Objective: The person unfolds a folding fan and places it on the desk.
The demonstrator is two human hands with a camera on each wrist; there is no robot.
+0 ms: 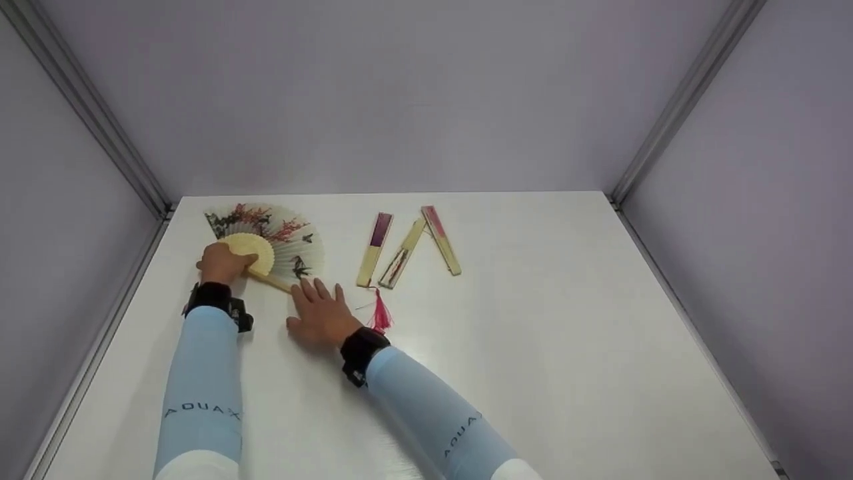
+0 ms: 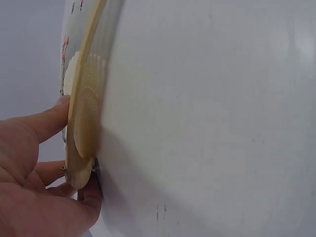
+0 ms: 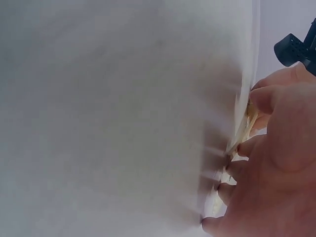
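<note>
A spread paper fan painted with red blossoms and birds lies at the table's back left. My left hand pinches it at the pivot end; in the left wrist view the fan sits edge-on between a finger above and the thumb below, held by the left hand. My right hand lies flat on the table with its fingers spread, its fingertips at the fan's lower outer rib. The blurred right wrist view shows the right hand touching the fan's edge.
Three folded fans lie right of the open one: a purple-tipped one, a middle one and a pink-tipped one. A pink tassel lies by my right wrist. White walls enclose the white table.
</note>
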